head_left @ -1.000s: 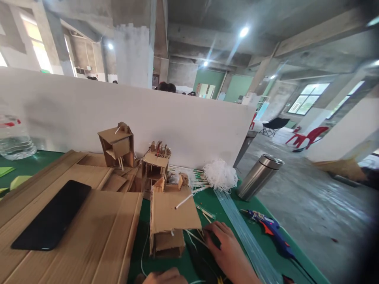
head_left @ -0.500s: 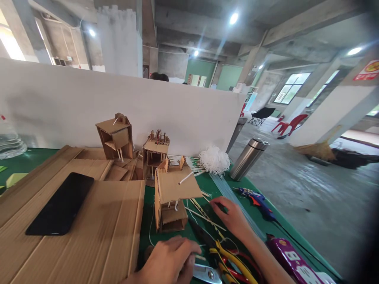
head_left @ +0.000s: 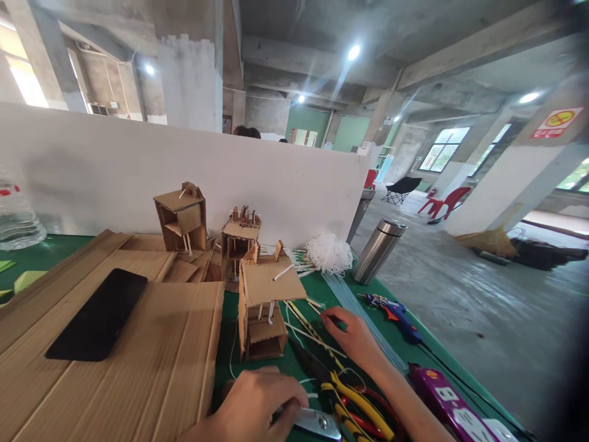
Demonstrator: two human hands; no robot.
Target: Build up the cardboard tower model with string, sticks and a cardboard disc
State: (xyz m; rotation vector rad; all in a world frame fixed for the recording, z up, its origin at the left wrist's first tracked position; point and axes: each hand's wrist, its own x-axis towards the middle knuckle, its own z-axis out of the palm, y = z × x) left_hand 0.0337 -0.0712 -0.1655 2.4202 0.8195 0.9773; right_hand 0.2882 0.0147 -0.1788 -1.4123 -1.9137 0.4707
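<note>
My left hand is low in the middle with its fingers curled. It rests against a silver metal tool, and what its fingers hold, if anything, is hidden. My right hand lies to the right with thumb and forefinger bent together at the tip of a thin stick; whether they grip it I cannot make out. Between the hands are yellow-handled pliers and several thin wooden sticks. Just beyond my left hand stands a small cardboard structure with a white tube through its top.
Two more cardboard structures, one left and one central, stand behind. A phone lies on cardboard sheets. At right are a steel flask, a glue gun, a purple power strip and white string.
The view has shifted slightly. My left hand has moved a little down and left beside the silver tool. My right hand stays near the sticks in much the same pose.
</note>
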